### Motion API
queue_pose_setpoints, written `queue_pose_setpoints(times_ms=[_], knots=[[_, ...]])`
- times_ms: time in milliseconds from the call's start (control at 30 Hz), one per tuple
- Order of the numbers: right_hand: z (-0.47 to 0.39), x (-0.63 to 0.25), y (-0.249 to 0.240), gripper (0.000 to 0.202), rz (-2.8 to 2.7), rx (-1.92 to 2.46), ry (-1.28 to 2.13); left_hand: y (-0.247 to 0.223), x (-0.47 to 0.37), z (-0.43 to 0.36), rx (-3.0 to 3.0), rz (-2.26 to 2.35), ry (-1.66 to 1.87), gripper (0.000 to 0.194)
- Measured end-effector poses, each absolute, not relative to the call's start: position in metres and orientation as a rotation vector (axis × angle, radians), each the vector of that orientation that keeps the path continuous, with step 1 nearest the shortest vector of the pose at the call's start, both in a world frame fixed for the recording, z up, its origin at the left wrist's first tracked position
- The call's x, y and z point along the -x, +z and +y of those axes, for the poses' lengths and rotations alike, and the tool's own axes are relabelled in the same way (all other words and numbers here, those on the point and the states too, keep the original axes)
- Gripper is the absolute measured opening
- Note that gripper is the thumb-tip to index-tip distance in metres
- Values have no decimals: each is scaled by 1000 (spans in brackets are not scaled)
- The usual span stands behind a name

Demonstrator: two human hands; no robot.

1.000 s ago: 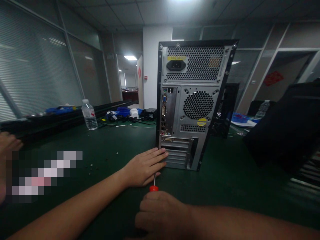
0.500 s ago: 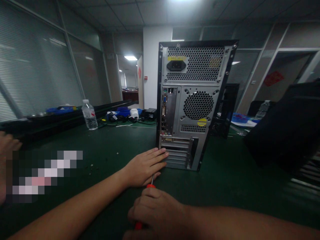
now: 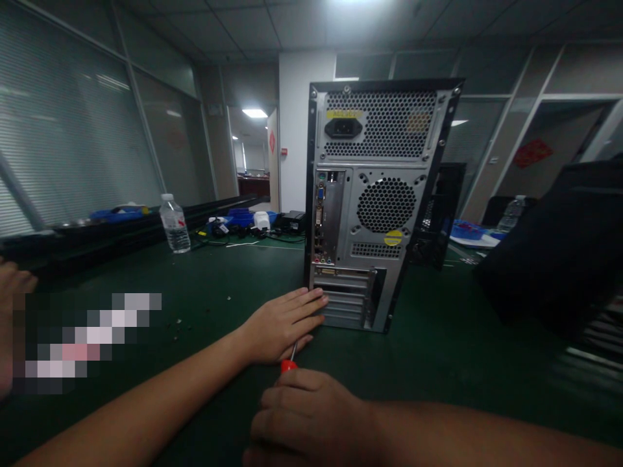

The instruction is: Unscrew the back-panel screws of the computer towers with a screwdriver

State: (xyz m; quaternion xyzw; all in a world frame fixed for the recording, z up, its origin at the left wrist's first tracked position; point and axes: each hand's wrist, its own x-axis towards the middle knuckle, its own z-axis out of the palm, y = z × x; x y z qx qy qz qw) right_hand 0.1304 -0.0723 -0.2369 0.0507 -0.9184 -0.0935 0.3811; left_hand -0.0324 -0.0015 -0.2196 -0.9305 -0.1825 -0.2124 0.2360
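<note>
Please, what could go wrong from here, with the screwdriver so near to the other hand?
The shaft of the screwdriver in the right hand meets the left hand near the thumb; a slip might jab it. The tip is hidden, so its aim is hard to judge. The small loose bits on the green tabletop might get scattered or lost.

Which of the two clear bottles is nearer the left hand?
The red-marked bottle standing on the green table, left of the computer case, is nearer the left hand; the other bottle is farther back, beyond the case's right side.
</note>
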Motion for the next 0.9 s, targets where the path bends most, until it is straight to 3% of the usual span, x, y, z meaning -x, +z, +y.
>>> queue_pose_setpoints(times_ms=[367,567,733,900], knots=[[-77,-129,-232,43,-2212,-40,-216,-218,32,-2,2577,-498,-569,41],[-73,-130,-242,17,-2222,-72,-302,-219,33,-1,2581,-495,-580,41],[-68,-134,-254,29,-2560,-116,-349,-218,33,-1,2574,-498,-584,42],[-68,-133,-248,22,-2621,-172,-375,-217,33,-2,2571,-498,-572,41]])
